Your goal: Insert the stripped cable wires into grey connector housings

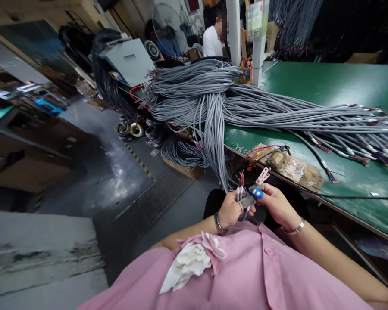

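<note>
My left hand (pixel 232 209) is closed around the ends of several grey cables (pixel 238 193), whose thin coloured wires (pixel 241 178) stick up above the fingers. A grey wrap covers its thumb. Close beside it, my right hand (pixel 274 202) is closed in a pinch at the cable ends; what lies between its fingertips is hidden. It has a blue cover with white spots on the thumb and a grey wrap on a finger. A pink clip (pixel 263 175) shows just above the right fingers; whether they touch it I cannot tell.
A big pile of grey cables (pixel 187 92) lies across the green table (pixel 310 82), and some hang over its edge. A tape-wrapped block (pixel 291 168) with wires sits at the near edge. Coiled cables (pixel 184 153) lie below. A person in white (pixel 212 41) is at the back.
</note>
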### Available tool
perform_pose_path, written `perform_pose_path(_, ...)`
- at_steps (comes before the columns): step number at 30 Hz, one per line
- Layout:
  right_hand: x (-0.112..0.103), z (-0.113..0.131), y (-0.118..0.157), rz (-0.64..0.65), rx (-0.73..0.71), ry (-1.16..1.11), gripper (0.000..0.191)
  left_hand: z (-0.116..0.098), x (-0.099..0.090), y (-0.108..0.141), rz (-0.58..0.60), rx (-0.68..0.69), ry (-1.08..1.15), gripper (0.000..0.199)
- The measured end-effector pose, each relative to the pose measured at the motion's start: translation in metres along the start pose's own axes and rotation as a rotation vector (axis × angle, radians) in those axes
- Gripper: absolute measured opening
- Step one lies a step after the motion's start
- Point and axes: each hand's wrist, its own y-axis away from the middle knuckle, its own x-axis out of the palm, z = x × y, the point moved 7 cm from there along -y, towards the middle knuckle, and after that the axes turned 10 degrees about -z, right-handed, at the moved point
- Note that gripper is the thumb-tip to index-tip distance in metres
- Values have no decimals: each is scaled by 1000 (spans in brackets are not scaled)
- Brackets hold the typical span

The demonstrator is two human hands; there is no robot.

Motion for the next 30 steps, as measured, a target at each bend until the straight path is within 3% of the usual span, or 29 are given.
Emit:
perform_pose_path(9, 1, -5, 1, 20, 24, -54, 20, -1, -1, -4, -26, -20, 21, 40)
perform_pose_path(17, -4, -6, -1, -112, -3, -76, 21, -1, -6, -6, -92, -32, 91, 38)
perform_pose_path(26, -26, -17, -7, -139, 69, -229, 25, -14, -9, -7, -119, 18, 91, 34)
perform_pose_path(30, -18, -11, -7, -83, 96, -164, 26, -13, -4, -5, -97, -2, 75, 34)
